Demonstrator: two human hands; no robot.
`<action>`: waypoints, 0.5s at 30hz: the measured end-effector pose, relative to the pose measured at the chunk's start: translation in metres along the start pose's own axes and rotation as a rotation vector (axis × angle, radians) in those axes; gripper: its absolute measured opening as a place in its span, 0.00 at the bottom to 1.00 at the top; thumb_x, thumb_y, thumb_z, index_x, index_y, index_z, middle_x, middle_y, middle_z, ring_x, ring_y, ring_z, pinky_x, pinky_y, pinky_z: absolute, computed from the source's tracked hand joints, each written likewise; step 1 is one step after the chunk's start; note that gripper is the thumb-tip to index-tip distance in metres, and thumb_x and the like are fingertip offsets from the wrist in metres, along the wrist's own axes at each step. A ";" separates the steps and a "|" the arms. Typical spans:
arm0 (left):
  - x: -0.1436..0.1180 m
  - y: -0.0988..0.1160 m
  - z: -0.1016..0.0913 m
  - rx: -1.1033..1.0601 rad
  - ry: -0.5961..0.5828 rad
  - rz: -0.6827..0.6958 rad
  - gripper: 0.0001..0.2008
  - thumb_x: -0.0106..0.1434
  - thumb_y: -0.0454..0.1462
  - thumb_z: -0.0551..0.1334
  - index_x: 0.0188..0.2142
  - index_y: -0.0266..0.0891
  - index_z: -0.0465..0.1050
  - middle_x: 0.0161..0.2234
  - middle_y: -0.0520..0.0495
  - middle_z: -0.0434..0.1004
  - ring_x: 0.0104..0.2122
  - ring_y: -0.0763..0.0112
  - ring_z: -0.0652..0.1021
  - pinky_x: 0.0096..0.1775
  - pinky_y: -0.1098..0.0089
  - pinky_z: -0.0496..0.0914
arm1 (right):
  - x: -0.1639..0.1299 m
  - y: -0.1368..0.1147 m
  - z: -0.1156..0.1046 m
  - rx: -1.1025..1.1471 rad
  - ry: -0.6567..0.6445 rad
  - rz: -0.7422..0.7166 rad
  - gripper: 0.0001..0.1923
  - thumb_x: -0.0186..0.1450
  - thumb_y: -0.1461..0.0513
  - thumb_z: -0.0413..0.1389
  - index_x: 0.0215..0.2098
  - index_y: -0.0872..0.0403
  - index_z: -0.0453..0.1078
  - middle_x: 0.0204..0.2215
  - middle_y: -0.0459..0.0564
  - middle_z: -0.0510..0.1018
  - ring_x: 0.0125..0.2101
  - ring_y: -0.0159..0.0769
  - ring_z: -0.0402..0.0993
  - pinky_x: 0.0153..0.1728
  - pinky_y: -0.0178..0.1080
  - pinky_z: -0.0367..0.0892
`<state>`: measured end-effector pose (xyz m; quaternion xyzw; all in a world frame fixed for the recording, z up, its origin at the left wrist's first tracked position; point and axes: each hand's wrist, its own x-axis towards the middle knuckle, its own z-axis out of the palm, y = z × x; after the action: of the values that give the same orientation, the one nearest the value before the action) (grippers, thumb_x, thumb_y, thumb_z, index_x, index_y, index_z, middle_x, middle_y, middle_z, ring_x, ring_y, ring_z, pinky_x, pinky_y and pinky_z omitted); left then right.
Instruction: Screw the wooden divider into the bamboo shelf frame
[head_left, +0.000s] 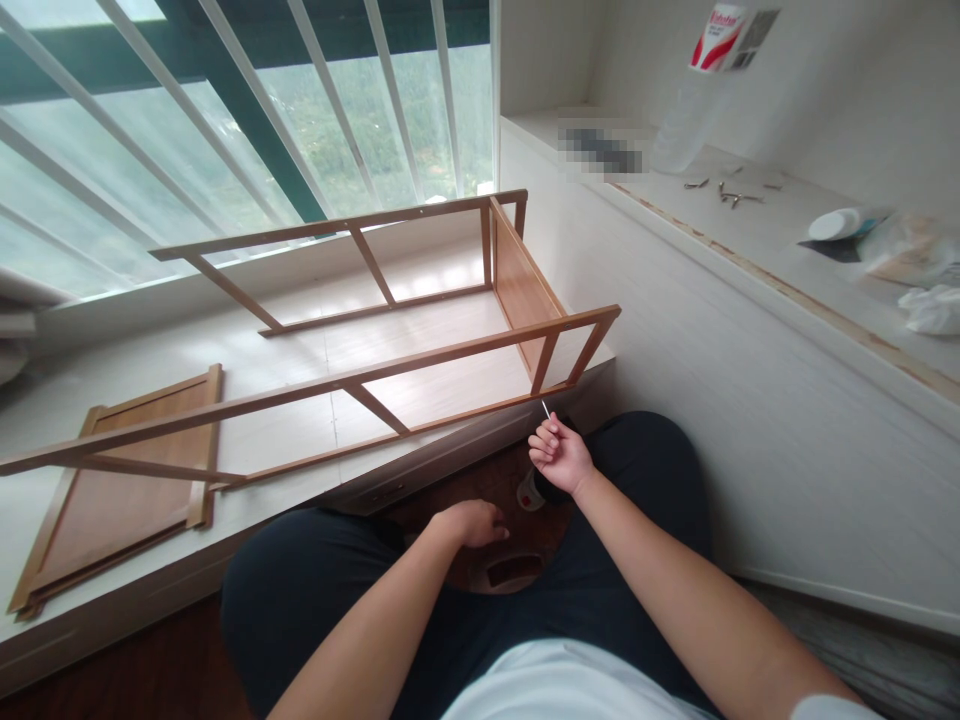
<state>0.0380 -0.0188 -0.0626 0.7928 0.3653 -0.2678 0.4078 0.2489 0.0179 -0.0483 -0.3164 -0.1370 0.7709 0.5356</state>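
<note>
Screw (pixel 545 408) pinched in right hand (pixel 559 455) fingertips; left hand (pixel 472 522) lower, curled, holding nothing visible.

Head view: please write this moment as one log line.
right hand: holds thin pin | left hand: rests low, between knees | wooden frame: on ledge

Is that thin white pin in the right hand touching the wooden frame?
Cannot tell. In the head view the pin in the right hand ends right at the wooden frame edge, with no gap or contact plainly visible.
</note>
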 end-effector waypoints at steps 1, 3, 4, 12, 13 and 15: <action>0.000 0.000 0.000 0.000 0.000 -0.002 0.21 0.63 0.49 0.55 0.47 0.42 0.77 0.46 0.41 0.80 0.44 0.55 0.79 0.43 0.63 0.70 | 0.000 0.000 0.000 0.017 -0.005 0.001 0.18 0.69 0.56 0.51 0.22 0.50 0.54 0.15 0.38 0.50 0.17 0.31 0.44 0.18 0.33 0.46; -0.001 0.001 -0.001 0.002 -0.004 -0.005 0.21 0.63 0.49 0.54 0.48 0.42 0.77 0.47 0.41 0.80 0.45 0.55 0.79 0.43 0.63 0.70 | -0.001 0.000 0.001 0.034 -0.007 0.003 0.19 0.69 0.57 0.51 0.22 0.50 0.53 0.15 0.38 0.49 0.17 0.31 0.44 0.18 0.32 0.46; -0.001 0.001 -0.001 0.003 -0.005 -0.005 0.22 0.63 0.49 0.54 0.48 0.42 0.77 0.47 0.40 0.79 0.45 0.54 0.78 0.43 0.62 0.70 | -0.001 0.000 0.001 0.031 -0.004 0.005 0.19 0.69 0.57 0.51 0.22 0.50 0.53 0.15 0.38 0.49 0.17 0.31 0.44 0.18 0.33 0.46; -0.002 0.000 -0.001 0.007 -0.009 -0.008 0.22 0.63 0.49 0.53 0.49 0.43 0.76 0.47 0.41 0.79 0.45 0.55 0.78 0.44 0.62 0.70 | 0.001 0.012 0.000 -0.130 0.069 -0.038 0.19 0.66 0.52 0.53 0.22 0.50 0.55 0.15 0.38 0.53 0.16 0.29 0.45 0.17 0.33 0.45; -0.001 0.000 0.000 0.006 -0.006 -0.007 0.22 0.63 0.49 0.54 0.48 0.43 0.76 0.47 0.41 0.79 0.45 0.55 0.78 0.44 0.62 0.70 | 0.002 0.015 -0.001 -0.187 0.112 -0.073 0.19 0.66 0.51 0.53 0.22 0.50 0.56 0.14 0.38 0.55 0.15 0.28 0.45 0.16 0.33 0.44; -0.001 -0.001 0.000 0.002 0.001 -0.009 0.21 0.63 0.49 0.54 0.48 0.43 0.76 0.46 0.41 0.80 0.45 0.56 0.79 0.44 0.63 0.70 | 0.005 0.020 -0.003 -0.377 0.251 -0.187 0.21 0.65 0.48 0.53 0.22 0.50 0.56 0.14 0.38 0.57 0.14 0.28 0.46 0.16 0.33 0.43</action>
<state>0.0367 -0.0191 -0.0622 0.7916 0.3688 -0.2696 0.4058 0.2349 0.0137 -0.0635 -0.4901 -0.2396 0.6334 0.5488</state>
